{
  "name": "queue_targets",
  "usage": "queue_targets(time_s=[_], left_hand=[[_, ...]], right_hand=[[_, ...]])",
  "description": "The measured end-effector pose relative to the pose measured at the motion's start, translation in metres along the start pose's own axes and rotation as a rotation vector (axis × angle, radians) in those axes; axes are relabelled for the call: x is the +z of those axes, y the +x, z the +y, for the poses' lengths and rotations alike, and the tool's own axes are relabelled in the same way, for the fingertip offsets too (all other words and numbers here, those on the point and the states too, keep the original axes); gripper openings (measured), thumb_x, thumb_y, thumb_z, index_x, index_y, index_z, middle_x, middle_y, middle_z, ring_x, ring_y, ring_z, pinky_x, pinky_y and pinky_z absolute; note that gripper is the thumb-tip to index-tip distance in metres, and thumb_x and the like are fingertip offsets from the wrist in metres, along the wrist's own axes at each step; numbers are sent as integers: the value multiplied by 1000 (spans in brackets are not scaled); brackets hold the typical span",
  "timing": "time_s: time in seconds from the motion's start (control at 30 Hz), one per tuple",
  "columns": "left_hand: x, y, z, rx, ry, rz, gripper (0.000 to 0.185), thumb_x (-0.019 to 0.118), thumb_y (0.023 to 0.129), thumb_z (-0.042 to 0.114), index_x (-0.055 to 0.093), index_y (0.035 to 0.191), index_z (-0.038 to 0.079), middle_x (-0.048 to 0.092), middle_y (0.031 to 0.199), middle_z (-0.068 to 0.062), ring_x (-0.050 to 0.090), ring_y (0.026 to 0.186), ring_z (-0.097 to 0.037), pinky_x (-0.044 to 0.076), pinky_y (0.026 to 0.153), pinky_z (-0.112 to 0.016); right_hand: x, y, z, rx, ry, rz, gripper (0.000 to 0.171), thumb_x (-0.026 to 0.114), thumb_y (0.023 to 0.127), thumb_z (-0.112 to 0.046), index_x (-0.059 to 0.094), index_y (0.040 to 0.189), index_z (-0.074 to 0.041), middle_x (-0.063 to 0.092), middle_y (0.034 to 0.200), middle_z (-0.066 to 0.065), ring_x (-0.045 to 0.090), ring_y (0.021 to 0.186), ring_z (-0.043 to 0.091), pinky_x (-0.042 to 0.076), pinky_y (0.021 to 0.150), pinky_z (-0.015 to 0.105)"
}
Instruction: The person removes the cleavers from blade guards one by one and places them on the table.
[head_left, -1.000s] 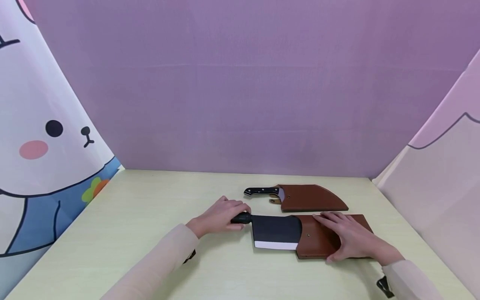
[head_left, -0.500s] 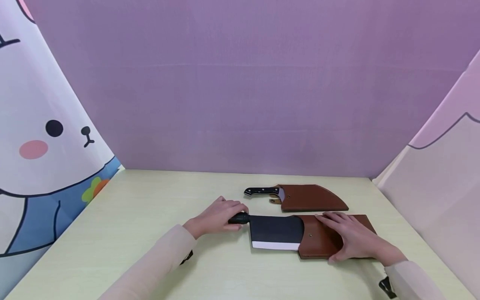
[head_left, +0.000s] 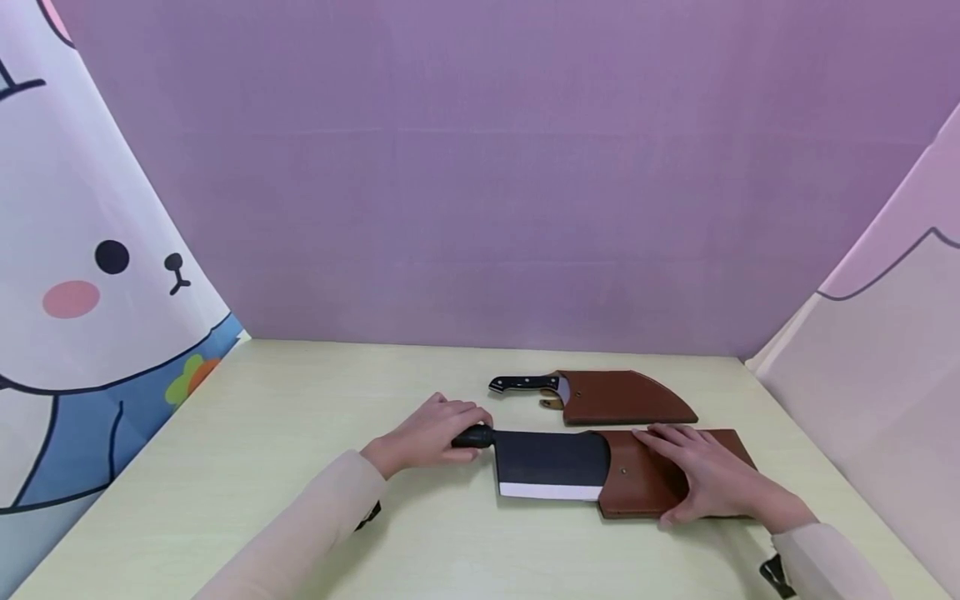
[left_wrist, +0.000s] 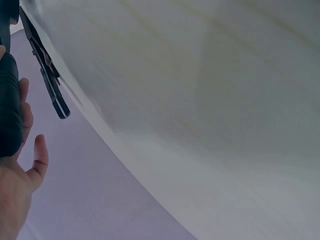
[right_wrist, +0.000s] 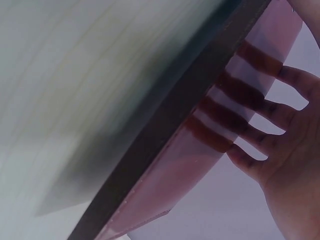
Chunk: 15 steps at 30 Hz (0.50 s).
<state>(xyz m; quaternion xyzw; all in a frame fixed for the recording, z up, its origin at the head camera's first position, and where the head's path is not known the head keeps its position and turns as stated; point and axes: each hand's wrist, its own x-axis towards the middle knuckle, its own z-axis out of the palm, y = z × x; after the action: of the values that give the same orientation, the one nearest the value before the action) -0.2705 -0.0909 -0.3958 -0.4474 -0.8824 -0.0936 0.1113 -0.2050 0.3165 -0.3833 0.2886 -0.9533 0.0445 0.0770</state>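
My left hand (head_left: 435, 429) grips the black handle of a cleaver (head_left: 552, 458), seen close up as a dark handle (left_wrist: 10, 105) in the left wrist view. The cleaver's dark blade with its pale edge lies partly inside a brown leather sheath (head_left: 630, 496); its far end is hidden in there. My right hand (head_left: 701, 471) lies spread over the sheath, thumb by the near edge. In the right wrist view, its fairly straight fingers (right_wrist: 292, 82) touch the glossy brown face of the sheath (right_wrist: 170, 175).
Behind the cleaver lies a second knife with a black riveted handle (head_left: 523, 382), its blade mostly inside another brown sheath (head_left: 626, 398). All rest on a pale wooden table (head_left: 322, 375). A purple backdrop (head_left: 480, 183) rises behind, with printed cloths at both sides.
The left hand has drawn the cleaver a little to the left, and more blade shows outside the sheath. The right hand and the sheath have shifted slightly right. The second knife has stayed put.
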Motion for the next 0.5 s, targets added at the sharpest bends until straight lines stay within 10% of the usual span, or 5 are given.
queue_targets(time_s=[0.5], left_hand=[[-1,-4,-4,-10,-4,2,34,59,83,37,53,115,26,60,99,11,54,86,-6,34,74,-28]], right_hand=[[0,-3,4,0,-7,12,108,65,49,-79,44,135,-17,46,131,19,43,117,44,34,86,61]])
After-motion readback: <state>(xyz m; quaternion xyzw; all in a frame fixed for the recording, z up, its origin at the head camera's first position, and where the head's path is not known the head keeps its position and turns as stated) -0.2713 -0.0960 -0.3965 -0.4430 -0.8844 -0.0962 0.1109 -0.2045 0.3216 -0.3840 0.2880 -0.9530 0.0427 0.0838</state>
